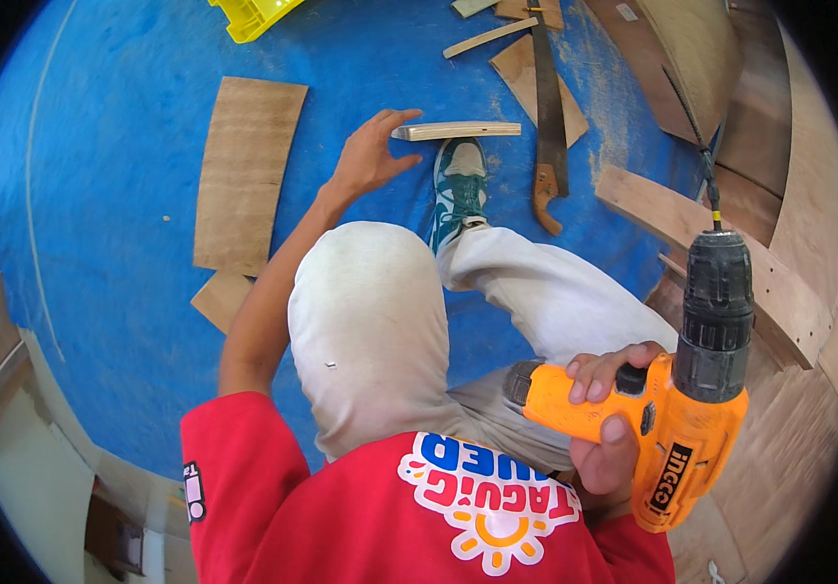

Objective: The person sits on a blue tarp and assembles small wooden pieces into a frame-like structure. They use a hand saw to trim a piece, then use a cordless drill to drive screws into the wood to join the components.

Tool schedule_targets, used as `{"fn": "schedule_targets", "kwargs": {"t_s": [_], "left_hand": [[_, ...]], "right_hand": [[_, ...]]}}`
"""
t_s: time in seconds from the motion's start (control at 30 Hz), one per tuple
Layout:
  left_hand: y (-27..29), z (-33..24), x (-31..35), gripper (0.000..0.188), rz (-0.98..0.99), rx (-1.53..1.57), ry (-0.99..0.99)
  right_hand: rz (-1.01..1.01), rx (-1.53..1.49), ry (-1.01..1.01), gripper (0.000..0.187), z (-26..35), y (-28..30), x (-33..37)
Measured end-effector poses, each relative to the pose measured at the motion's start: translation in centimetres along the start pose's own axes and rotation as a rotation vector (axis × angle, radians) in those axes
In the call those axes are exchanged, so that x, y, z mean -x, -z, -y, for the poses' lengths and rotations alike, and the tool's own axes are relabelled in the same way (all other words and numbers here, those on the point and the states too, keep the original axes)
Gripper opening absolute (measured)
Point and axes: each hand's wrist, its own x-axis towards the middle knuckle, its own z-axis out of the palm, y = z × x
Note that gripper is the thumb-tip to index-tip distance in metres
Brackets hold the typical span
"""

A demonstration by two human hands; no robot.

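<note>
My right hand (602,419) is wrapped around the handle of an orange and black cordless drill (696,428), held up at my right side. Its long bit (696,131) points away from me. My left hand (372,156) reaches past my raised knee, thumb and fingers apart around the left end of a plywood piece (463,130). That piece shows its layered edge and sits just beyond the toe of my green and white shoe (460,180). Whether any fingertip touches it, I cannot tell.
A handsaw (548,117) lies right of my shoe, beside a plywood offcut (514,73) and a thin strip (489,38). Left are a larger plywood panel (249,170) and a smaller offcut (221,299) on the blue sheet (117,224). Wooden boards (721,253) crowd the right.
</note>
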Motion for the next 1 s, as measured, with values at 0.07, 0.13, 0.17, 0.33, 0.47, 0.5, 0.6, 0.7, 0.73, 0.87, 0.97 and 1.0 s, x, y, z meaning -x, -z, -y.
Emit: {"fn": "schedule_targets", "kwargs": {"t_s": [0.07,0.13,0.17,0.33,0.47,0.5,0.6,0.7,0.73,0.87,0.97,1.0], "left_hand": [[0.5,0.8,0.8,0.073,-0.021,-0.041,-0.007],[1.7,2.4,2.3,0.081,-0.205,-0.246,0.085],[2.6,3.5,3.0,0.085,-0.313,-0.365,0.097],[8.7,11.1,5.2,0.130,-0.553,-0.627,0.534],[10.2,12.9,6.8,0.137,-0.474,-0.580,0.976],[10.3,12.6,6.9,0.137,-0.485,-0.586,0.946],[9.4,10.5,4.9,0.136,-0.425,-0.719,0.725],[7.1,8.2,-0.1,0.133,-0.313,-0.403,0.374],[5.7,7.4,-1.8,0.132,-0.372,-0.526,0.251],[1.7,5.1,-9.1,0.129,-0.307,-0.642,-0.068],[1.2,4.5,-13.5,0.110,0.000,-0.553,0.037],[1.3,4.3,-14.2,0.100,0.003,-0.449,0.054]], "right_hand": [[-0.003,0.014,-0.008,0.055,0.2,-0.1,0.0],[-0.015,0.025,-0.015,0.055,0.4,-0.2,0.1],[-0.021,0.025,-0.020,0.055,0.4,-0.3,0.1],[-0.010,-0.006,0.003,0.055,0.0,-0.2,0.0],[-0.010,0.004,-0.009,0.055,0.0,-0.1,0.0],[-0.005,0.011,-0.013,0.055,0.1,-0.1,0.0],[0.003,0.029,0.000,0.054,0.2,-0.1,0.0],[-0.005,0.022,0.009,0.053,0.3,-0.1,0.0],[-0.012,0.016,0.009,0.052,0.3,0.0,0.0],[-0.008,-0.052,0.031,0.050,0.1,0.3,0.1],[0.005,-0.089,0.092,0.050,0.1,0.6,0.1],[-0.025,-0.048,0.067,0.052,0.2,0.7,0.2]]}}
